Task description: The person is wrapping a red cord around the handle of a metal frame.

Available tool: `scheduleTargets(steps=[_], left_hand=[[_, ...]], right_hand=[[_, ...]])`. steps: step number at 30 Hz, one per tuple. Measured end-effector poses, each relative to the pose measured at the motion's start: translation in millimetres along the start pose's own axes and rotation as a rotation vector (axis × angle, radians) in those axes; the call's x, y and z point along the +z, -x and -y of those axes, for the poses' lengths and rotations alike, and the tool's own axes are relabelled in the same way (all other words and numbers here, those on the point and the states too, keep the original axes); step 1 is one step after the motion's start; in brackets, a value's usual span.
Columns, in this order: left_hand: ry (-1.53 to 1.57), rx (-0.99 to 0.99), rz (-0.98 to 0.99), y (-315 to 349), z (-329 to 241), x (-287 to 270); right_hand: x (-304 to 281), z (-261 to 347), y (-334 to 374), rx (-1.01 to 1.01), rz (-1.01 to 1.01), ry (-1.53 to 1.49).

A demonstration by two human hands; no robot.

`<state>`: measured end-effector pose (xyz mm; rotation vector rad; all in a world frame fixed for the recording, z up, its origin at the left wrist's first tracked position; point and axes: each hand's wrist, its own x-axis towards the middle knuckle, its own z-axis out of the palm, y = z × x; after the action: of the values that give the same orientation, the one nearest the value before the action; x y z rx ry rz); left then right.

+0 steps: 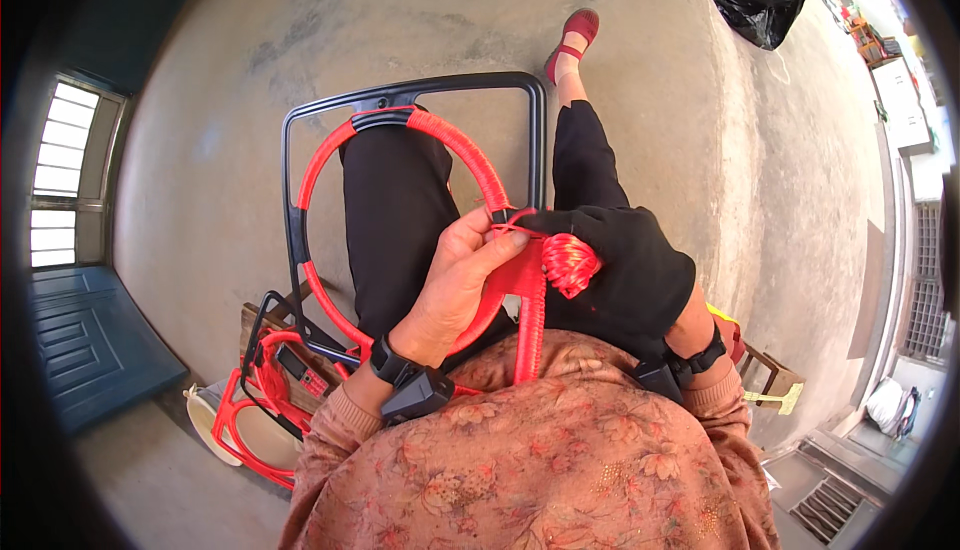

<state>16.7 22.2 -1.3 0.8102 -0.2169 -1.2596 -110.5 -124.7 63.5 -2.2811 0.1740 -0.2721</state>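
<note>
Pinching red cord (534,233) at three o'clock on ring (452,140) with left hand (452,272). Black-gloved right hand (625,240) clutches red bundle (570,266).

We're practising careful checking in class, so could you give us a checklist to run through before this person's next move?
1. Left hand on the ring: ok, closed at its right side.
2. Right hand gloved: ok, black glove.
3. Left hand gloved: not ok, bare.
4. Red cord bundle beside the right hand: ok.
5. Ring red all round: not ok, black sections show.
6. Cord tension: cannot tell.
</note>
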Motion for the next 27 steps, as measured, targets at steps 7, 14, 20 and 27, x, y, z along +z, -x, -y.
scheduleTargets(steps=[7,14,20,27], left_hand=[[-0.014,0.008,-0.004,1.4,-5.9,2.5],[-0.089,-0.059,-0.012,2.7,-8.1,4.9],[-0.150,-0.101,-0.002,-3.3,-0.8,3.6],[-0.248,-0.129,-0.019,-5.1,-0.2,2.5]], right_hand=[[11.5,-10.1,17.0,0.099,-0.271,0.095],[11.7,-17.7,24.2,0.424,-0.234,-0.474],[20.0,-20.7,20.0,0.476,-0.216,-1.060],[21.8,5.8,29.3,0.543,-0.156,-0.752]])
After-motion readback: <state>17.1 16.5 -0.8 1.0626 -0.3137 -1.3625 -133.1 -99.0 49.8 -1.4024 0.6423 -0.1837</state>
